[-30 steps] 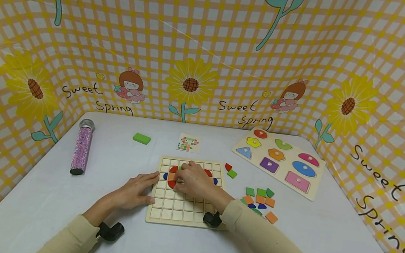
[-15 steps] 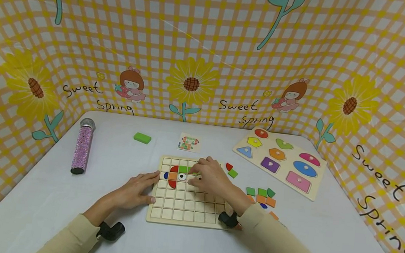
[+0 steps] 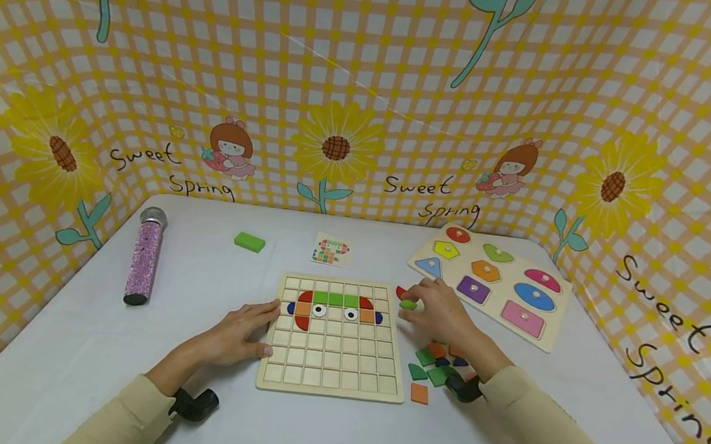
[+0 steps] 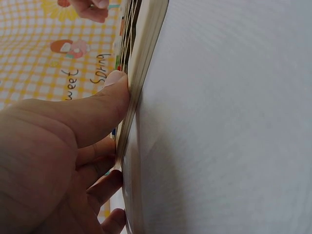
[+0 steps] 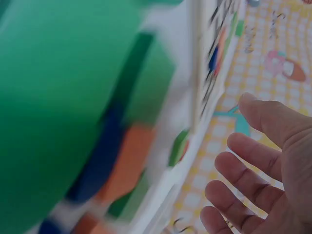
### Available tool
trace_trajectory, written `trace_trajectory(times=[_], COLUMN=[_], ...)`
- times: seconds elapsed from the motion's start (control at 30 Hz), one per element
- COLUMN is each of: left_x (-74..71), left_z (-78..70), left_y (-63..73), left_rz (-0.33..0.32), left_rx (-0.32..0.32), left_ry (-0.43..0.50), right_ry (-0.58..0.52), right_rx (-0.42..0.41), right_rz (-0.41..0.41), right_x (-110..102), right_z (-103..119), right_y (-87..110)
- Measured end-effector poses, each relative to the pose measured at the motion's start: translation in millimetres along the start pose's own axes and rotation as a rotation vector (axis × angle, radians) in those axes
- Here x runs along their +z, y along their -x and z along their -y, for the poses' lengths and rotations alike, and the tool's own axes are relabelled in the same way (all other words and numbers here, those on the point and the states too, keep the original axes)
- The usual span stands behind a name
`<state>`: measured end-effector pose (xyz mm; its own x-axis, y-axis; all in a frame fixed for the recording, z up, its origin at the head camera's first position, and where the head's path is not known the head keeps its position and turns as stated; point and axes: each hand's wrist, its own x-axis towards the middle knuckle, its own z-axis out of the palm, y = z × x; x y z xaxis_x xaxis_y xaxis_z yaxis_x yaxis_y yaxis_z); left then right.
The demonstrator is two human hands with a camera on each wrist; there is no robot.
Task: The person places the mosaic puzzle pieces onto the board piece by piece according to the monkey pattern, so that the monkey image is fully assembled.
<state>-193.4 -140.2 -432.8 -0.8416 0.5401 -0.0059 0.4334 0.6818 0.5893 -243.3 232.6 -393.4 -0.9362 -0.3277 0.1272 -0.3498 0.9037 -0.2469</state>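
A wooden grid board (image 3: 333, 368) lies on the white table. Its upper rows hold red, green, orange and blue pieces and two round eye tiles, the left eye (image 3: 319, 310) and the right eye (image 3: 351, 314). My left hand (image 3: 228, 336) rests along the board's left edge; in the left wrist view its thumb and fingertips touch the rim. Right of the board, my right hand (image 3: 442, 319) hovers beside a green tile (image 3: 408, 305) and a red quarter-round piece (image 3: 400, 292). Seen in the right wrist view, its loosely bent fingers hold nothing.
Loose orange, green and blue pieces (image 3: 425, 356) lie right of the board, partly under the right wrist. A pattern card (image 3: 331, 250), a green block (image 3: 249, 242) and a glittery microphone (image 3: 144, 256) lie behind and left. A shape puzzle board (image 3: 501, 302) lies at the back right.
My right hand has left the grid board and moved right to the green tile and red piece. The board's placed pieces are uncovered now. My left hand has stayed put.
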Motion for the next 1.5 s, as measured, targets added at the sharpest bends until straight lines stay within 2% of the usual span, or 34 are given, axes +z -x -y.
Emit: trace_trajectory(times=[0.23,0.4,0.5,0.73,0.9,1.07,1.1,1.5], left_x=[-0.3,-0.9,-1.7,-1.1,-1.0,-0.6,-0.7,0.2], left_z=[1.3,0.2,-0.6,0.6,-1.1,-0.8,-0.7,-0.2], left_y=[0.7,1.3,1.7,1.6,2.7,2.7,2.6,0.9], left_rz=[-0.005,0.004,0.002,-0.006,-0.031,-0.025,-0.018,-0.006], left_rx=[0.015,0.017,0.017,0.03,0.065,0.053,0.04,0.015], left_ry=[0.002,0.017,0.01,0.015,0.017,0.011,0.032,0.012], right_ry=[0.011,0.056,0.07,0.107,0.135,0.134,0.126,-0.002], right_rx=[0.055,0.06,0.066,0.038,0.015,0.03,0.036,0.108], right_rz=[0.05,0.131,0.151,0.121,0.095,0.094,0.095,0.103], right_x=[0.7,1.6,3.8,9.7,10.8,10.7,10.7,8.3], right_z=[-24.6,-30.9,-32.3,-33.0,-33.2,-34.3,-34.4,-34.8], right_y=[-2.2,-5.6,-7.1,-11.2,-14.8,-17.0,-17.0,-14.4])
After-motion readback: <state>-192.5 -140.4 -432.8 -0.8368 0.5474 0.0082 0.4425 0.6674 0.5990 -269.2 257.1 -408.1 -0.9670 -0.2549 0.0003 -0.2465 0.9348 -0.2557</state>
